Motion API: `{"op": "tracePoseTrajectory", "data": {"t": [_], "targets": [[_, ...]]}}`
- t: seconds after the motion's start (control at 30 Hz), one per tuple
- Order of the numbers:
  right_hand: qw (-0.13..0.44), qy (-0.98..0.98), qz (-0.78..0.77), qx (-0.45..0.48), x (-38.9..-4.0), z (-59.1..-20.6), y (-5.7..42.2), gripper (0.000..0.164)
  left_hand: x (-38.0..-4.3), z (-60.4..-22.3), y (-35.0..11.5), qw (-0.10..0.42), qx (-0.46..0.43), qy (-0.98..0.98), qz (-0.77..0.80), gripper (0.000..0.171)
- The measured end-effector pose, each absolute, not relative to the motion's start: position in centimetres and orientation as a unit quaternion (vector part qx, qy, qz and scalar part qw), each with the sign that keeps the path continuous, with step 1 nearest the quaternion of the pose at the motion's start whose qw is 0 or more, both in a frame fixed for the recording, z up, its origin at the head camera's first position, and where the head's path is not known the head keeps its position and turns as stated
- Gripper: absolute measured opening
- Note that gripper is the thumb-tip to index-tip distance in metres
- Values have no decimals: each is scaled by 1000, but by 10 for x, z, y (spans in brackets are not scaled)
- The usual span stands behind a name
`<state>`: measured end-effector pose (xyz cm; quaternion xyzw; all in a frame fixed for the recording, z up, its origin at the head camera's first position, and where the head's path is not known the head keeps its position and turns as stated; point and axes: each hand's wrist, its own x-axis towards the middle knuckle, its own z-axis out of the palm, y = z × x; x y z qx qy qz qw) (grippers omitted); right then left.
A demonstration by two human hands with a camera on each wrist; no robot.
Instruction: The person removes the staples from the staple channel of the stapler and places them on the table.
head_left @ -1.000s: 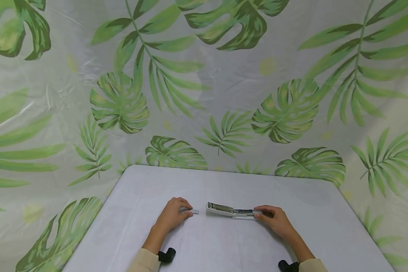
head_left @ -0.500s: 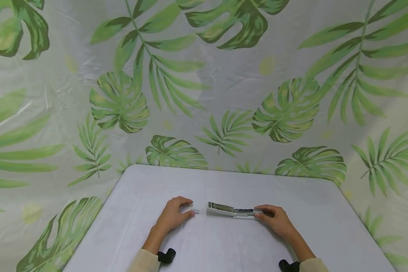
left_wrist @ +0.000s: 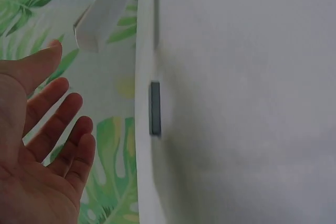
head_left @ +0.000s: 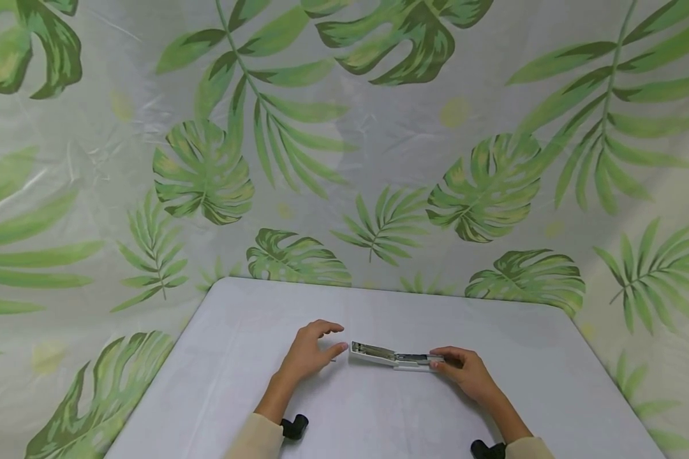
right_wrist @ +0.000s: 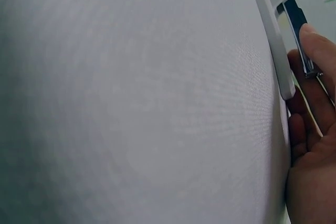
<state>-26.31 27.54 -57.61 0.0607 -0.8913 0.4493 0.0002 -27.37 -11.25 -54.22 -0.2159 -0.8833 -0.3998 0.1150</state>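
Note:
A white stapler (head_left: 374,352) lies spread wide on the table, its cover folded back to the left and its dark staple channel exposed. My right hand (head_left: 465,371) pinches the channel's right end between thumb and fingers; the right wrist view shows the thumb on the metal rail (right_wrist: 297,19). Just left of the cover, my left hand (head_left: 311,349) holds nothing, its thumb and fingers spread apart and the thumb tip close to the cover's end. Beneath it on the cloth rests a small grey strip of staples (left_wrist: 155,108), mostly hidden by the hand in the head view.
A white cloth covers the table (head_left: 390,414). Behind its far edge hangs a leaf-patterned sheet (head_left: 390,140). Black wrist-worn devices sit at the left wrist (head_left: 295,427) and the right wrist (head_left: 487,449).
My left hand has let go of the staple strip, spread its fingers and moved right and slightly away, towards the stapler's cover. The right hand and stapler stay put.

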Motion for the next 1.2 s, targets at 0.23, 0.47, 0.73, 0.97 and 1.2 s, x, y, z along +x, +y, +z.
{"op": "tracePoseTrajectory", "data": {"t": [0.23,0.47,0.73,0.97,1.2], "targets": [[-6,-889,454,54,-264,-577,276,34,-276,-539,-88,104,-242,-881,-394,38],[-10,-890,454,51,-266,-579,277,34,-276,-536,-66,95,-258,-888,-369,38],[-2,-888,456,57,-265,-578,277,34,-272,-528,-45,93,-279,-896,-334,36],[-7,-887,459,59,-265,-581,276,33,-270,-530,-28,108,-300,-897,-305,30],[-1,-887,457,57,-266,-579,276,35,-270,-533,-8,114,-281,-909,-286,28]]}}
